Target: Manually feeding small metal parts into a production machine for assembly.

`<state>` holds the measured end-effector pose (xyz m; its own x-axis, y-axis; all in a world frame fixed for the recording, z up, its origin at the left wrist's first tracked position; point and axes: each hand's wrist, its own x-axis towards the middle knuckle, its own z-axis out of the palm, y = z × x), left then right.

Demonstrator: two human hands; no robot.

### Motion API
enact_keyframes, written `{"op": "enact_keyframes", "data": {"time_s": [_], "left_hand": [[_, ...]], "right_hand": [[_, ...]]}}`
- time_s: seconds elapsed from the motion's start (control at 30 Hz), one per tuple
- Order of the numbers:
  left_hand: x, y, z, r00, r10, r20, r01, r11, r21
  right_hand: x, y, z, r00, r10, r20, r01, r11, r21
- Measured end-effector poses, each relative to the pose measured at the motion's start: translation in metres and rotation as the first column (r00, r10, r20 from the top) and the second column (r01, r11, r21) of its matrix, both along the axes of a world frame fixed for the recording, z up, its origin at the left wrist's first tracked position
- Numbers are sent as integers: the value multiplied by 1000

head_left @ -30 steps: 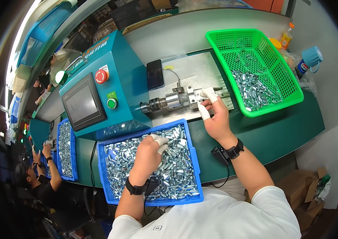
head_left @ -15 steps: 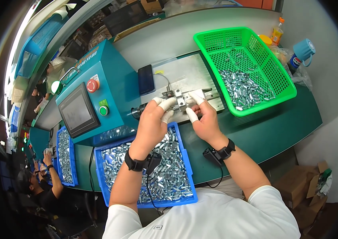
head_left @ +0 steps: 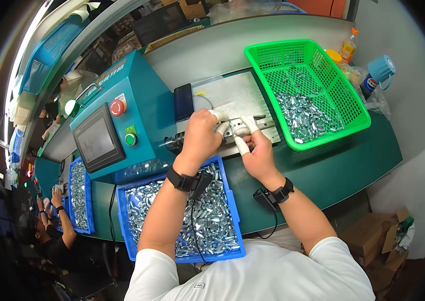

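Note:
My left hand (head_left: 201, 134), with white covers on its fingertips, is closed at the left side of a small metal clamping fixture (head_left: 228, 136). Its thumb and fingers come together there, and whatever lies between them is too small to make out. On the fixture's right side my right hand (head_left: 256, 153) is curled, its covered fingertips pressed around the block's end; any part inside that grip is hidden. The fixture sits on a grey metal plate (head_left: 245, 90), beside the dark spindle (head_left: 174, 143) of a teal machine (head_left: 145, 108).
A blue tray (head_left: 239, 220) of shiny metal cylinders lies under my left forearm. The green basket (head_left: 317, 143) at right holds more. A phone (head_left: 183, 102) rests behind the fixture; a blue mug (head_left: 382, 65) and bottle (head_left: 349, 45) stand far right. Another person (head_left: 47, 233) works at far left.
My left hand has shifted right and slightly up, its fingers now over the fixture's left part. The right hand stays by the fixture, its fingers closer around the block.

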<state>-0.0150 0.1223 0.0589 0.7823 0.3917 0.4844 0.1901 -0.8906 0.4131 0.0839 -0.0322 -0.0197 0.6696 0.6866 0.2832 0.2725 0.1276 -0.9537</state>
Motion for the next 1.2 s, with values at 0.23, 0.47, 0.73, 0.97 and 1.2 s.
{"op": "enact_keyframes", "data": {"time_s": [0.23, 0.47, 0.73, 0.97, 1.2], "left_hand": [[-3, 4, -6, 996, -90, 6, 89, 989, 116], [-6, 7, -9, 996, -80, -47, 87, 980, 177], [-5, 9, -3, 991, -101, -86, 115, 977, 179], [-11, 9, -7, 991, -61, -115, 87, 968, 234], [-30, -1, 6, 991, -122, -53, 130, 970, 206]], "right_hand": [[1, 0, -8, 999, 27, 19, -28, 999, 32], [2, 2, -9, 999, 43, 5, -43, 999, 32], [2, 1, -6, 999, 47, 10, -47, 999, 27], [0, 3, -7, 999, 32, -26, -30, 997, 69], [3, 0, -8, 948, 279, -152, -280, 960, 14]]}}
